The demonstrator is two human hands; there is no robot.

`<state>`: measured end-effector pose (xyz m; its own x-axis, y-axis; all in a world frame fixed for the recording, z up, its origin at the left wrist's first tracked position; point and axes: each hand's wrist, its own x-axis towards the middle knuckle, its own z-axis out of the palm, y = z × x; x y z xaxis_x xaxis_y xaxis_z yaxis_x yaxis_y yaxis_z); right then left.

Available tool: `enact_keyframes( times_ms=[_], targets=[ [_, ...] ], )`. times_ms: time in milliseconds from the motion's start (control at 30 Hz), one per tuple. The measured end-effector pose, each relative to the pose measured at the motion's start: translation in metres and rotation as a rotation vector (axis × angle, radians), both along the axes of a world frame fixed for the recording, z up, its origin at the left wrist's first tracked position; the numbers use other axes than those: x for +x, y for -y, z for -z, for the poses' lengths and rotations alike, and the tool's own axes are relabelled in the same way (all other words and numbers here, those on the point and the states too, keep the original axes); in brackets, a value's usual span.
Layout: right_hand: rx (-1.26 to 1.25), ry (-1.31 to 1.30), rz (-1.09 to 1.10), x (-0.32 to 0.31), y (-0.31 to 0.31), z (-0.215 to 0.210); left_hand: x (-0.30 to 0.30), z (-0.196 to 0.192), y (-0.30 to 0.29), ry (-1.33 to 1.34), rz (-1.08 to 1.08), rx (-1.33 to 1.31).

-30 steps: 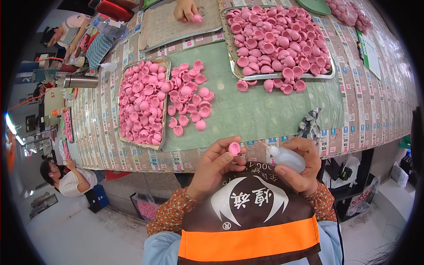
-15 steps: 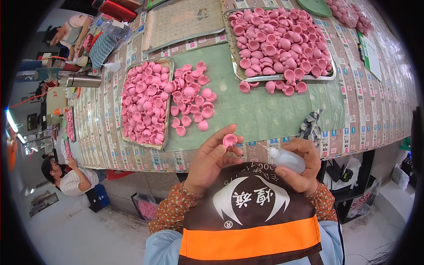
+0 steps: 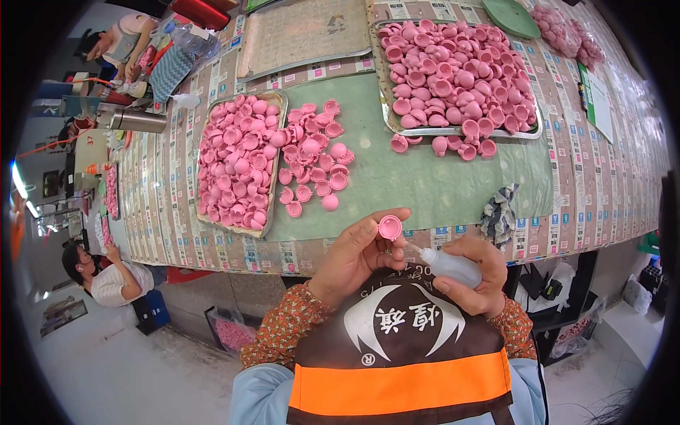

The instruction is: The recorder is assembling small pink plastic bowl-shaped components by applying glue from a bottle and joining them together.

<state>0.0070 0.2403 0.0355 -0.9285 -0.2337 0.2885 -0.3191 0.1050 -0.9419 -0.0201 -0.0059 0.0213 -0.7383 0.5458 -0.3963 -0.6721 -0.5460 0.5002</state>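
Pink everywhere, and one small pink cap [image 3: 389, 227] sits pinched between the thumb and fingertips of the left hand [image 3: 354, 255], open side turned up toward the face so the hollow can be seen. Just beside it, the right hand [image 3: 473, 280] is wrapped tight around a small white squeeze bottle [image 3: 448, 265], nozzle pointing left at the cap, close but not quite touching it. Both hands hover at the near edge of the surface [image 3: 439, 188], above a brown and orange apron [image 3: 404, 354]. Loose caps [image 3: 315, 166] lie spread on the green mat, within easy reach, beside a full metal tray [image 3: 235, 166]. A second tray [image 3: 457, 74] sits farther back.
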Motion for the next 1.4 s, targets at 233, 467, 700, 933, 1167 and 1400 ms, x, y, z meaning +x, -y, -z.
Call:
enact_keyframes(
  times_ms=[233,467,700,933,1167,1400],
  targets=[
    [0.09,-0.078,-0.02,-0.008,0.004,-0.006,0.002,-0.003,0.0,0.056,0.07,-0.054],
    [0.098,-0.074,-0.028,-0.009,0.007,-0.005,0.005,-0.002,-0.003,0.089,0.095,-0.065],
    [0.101,-0.055,-0.035,-0.008,0.006,-0.002,0.005,-0.001,-0.004,0.101,0.096,-0.053],
    [0.115,-0.058,-0.035,-0.008,0.007,-0.003,0.007,-0.001,-0.005,0.091,0.1,-0.054],
    [0.127,-0.031,-0.062,-0.008,0.001,-0.008,0.006,0.0,-0.003,0.083,0.107,-0.095],
    [0.126,-0.006,-0.047,-0.008,-0.001,-0.01,0.006,-0.001,-0.003,0.077,0.114,-0.098]
  ],
)
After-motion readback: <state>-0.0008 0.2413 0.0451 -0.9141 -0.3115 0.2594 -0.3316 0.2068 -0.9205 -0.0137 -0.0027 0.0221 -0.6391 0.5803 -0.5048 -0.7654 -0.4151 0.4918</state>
